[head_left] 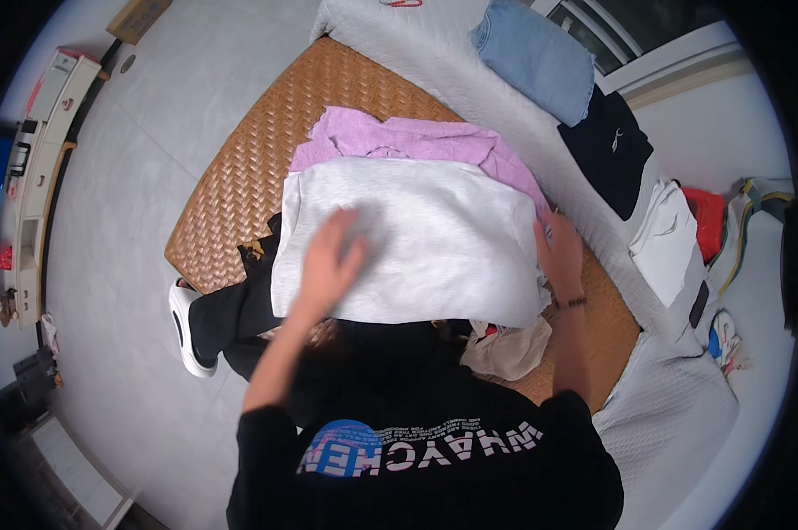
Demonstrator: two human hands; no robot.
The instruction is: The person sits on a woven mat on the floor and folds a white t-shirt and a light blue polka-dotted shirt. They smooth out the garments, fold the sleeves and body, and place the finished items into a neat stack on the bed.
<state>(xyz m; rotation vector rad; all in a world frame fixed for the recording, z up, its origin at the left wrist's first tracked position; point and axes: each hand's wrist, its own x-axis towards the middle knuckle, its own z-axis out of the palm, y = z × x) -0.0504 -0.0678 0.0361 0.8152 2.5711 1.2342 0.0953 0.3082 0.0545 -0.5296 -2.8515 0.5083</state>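
Note:
A light grey-white garment (425, 238) is spread fairly flat in front of me, folded into a broad rectangle. My left hand (330, 265) is over its left part, fingers apart and slightly blurred, holding nothing. At the garment's right edge is my right hand (560, 258), thumb and fingers apart against the side of the cloth. Some of its fingertips are hard to make out. A pink garment (417, 139) lies crumpled beneath and beyond the white one. Beige cloth (509, 352) shows under its near right corner.
The clothes lie on a brown woven mat (240, 168). To the right runs a white quilted sofa cover (434, 66) bearing folded jeans (540, 62), a black garment (607, 150), a white garment (664, 230) and a red item (705, 221). Drawers (50, 159) stand at the far left.

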